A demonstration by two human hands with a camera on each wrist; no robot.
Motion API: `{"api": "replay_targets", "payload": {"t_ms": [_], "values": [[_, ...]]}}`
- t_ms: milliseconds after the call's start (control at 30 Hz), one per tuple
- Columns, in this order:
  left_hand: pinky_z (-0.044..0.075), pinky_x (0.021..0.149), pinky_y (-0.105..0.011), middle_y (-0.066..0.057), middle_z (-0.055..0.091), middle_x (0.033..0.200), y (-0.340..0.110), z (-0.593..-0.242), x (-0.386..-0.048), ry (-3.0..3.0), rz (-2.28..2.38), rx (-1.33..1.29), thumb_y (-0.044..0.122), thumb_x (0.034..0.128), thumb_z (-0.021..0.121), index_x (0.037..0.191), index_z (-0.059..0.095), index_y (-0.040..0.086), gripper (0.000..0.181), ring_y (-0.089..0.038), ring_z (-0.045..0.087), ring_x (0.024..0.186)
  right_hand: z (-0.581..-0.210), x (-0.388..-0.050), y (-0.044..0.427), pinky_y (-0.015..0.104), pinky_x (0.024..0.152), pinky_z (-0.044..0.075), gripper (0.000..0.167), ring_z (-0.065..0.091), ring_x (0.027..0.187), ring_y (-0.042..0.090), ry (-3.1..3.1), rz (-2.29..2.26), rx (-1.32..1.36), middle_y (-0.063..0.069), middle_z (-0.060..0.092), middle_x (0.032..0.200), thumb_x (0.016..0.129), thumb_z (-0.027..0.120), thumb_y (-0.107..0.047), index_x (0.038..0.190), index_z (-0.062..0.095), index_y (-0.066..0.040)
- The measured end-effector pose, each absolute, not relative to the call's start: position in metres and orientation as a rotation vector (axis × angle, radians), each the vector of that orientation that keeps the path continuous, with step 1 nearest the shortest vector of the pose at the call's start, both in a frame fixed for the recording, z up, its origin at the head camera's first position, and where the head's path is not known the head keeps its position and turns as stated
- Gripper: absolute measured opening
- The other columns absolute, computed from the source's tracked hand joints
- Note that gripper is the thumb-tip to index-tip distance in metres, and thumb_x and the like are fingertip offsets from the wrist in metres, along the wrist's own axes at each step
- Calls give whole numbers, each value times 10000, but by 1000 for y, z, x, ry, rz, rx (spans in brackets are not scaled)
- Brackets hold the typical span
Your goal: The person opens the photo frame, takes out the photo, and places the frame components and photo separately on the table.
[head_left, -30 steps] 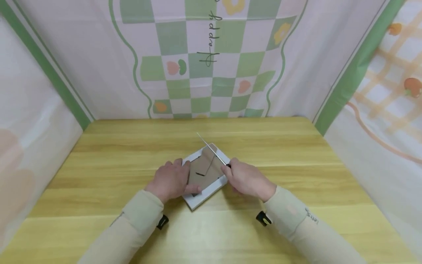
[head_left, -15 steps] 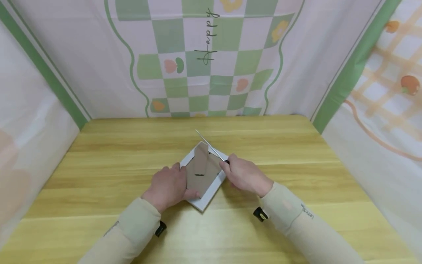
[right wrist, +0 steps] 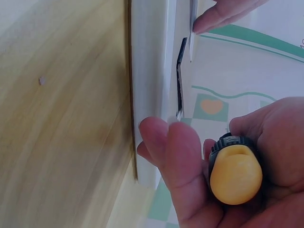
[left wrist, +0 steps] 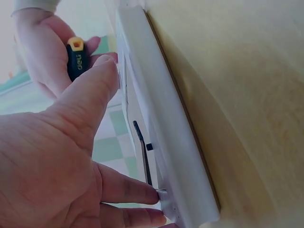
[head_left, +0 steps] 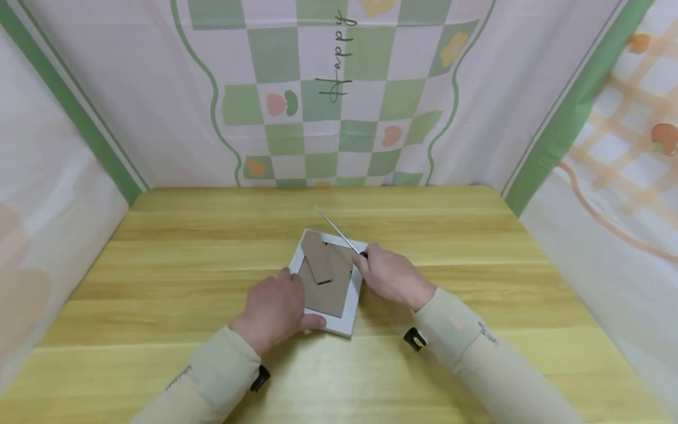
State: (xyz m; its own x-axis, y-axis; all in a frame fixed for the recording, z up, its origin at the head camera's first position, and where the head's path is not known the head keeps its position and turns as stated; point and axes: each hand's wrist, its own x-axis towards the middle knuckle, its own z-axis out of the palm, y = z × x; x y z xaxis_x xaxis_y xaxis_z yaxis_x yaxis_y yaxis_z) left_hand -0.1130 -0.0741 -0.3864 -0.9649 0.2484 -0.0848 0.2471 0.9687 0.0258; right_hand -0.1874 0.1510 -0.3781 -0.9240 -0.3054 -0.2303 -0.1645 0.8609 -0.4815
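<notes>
Currently, right grip (head_left: 392, 274) around a screwdriver (right wrist: 236, 175), left grip (head_left: 274, 309) holding white frame (head_left: 351, 300).

Frame (head_left: 352, 299): is looking smooth
Backing (head_left: 331, 299): is looking matt, perhaps cardboard
Tool shaft (head_left: 338, 229): is gleaming, metal
Worktop (head_left: 455, 235): is shining, wood-grained

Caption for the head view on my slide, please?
Left grip holding a white picture frame, brown back up, on a wood-grain table; right grip holding a screwdriver.
</notes>
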Motion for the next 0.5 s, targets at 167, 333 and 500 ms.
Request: {"api": "replay_targets", "payload": {"t_ms": [167,333,500], "values": [[570,510,-394,-275,663,1276,-72,-385,-111,3012,57,382,760,755,761,1195,663,-115,985,-281,681,663,-379,-193,150,349,564,452,376,564,620,213,2755,-655,-353,68,612,776,1116,390,-421,1042,540,-85],[577,526,-426,-339,579,1413,-69,-386,-110,2998,127,367,731,761,783,1279,628,-134,1020,-352,725,721,-380,-196,150,350,585,447,383,560,658,221,2775,-636,-352,72,601,806,1114,393,-433,1032,537,-88],[568,512,-425,-356,541,1445,-66,-387,-109,2983,162,325,711,755,803,1326,594,-137,1044,-339,702,671,-381,-198,149,355,584,453,390,571,645,221,2761,-642,-341,75,613,785,1113,398,-435,1041,542,-80]]}}
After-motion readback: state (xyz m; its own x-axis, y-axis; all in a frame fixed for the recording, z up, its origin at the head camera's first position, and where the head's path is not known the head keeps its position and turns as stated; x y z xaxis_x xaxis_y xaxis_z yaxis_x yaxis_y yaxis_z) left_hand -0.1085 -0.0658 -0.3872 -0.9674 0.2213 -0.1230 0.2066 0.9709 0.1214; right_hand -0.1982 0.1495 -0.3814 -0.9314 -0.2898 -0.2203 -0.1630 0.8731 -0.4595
